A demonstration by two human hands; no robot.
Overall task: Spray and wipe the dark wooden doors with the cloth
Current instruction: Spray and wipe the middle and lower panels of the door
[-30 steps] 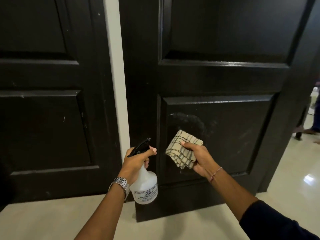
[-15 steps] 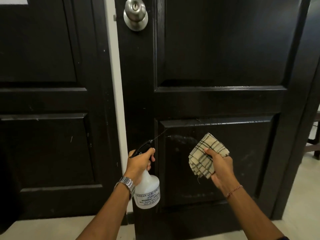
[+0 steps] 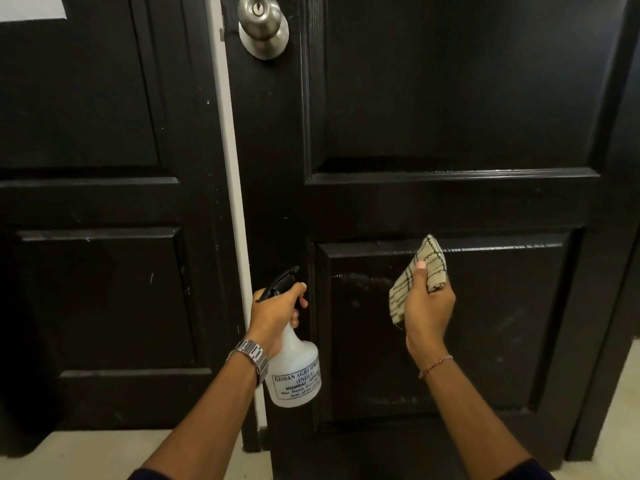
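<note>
Dark doors [image 3: 450, 98], white frame strip [image 3: 230, 168], pale floor [image 3: 86, 455]

1. The left hand [image 3: 277, 315] has a metal link watch [image 3: 250, 355] on its wrist; the band is silver-coloured, made of broad segmented links, and sits close round the wrist.
2. The right hand [image 3: 427, 306] has a thin bracelet [image 3: 434, 366] on its wrist; it looks like a fine reddish-pink string or bead strand, and the detail is too small to tell which.
3. Both forearms are bare up to the bottom edge of the view; there a dark navy sleeve [image 3: 526, 471] shows on the right arm, with a sliver of the same dark cloth at the left.
</note>
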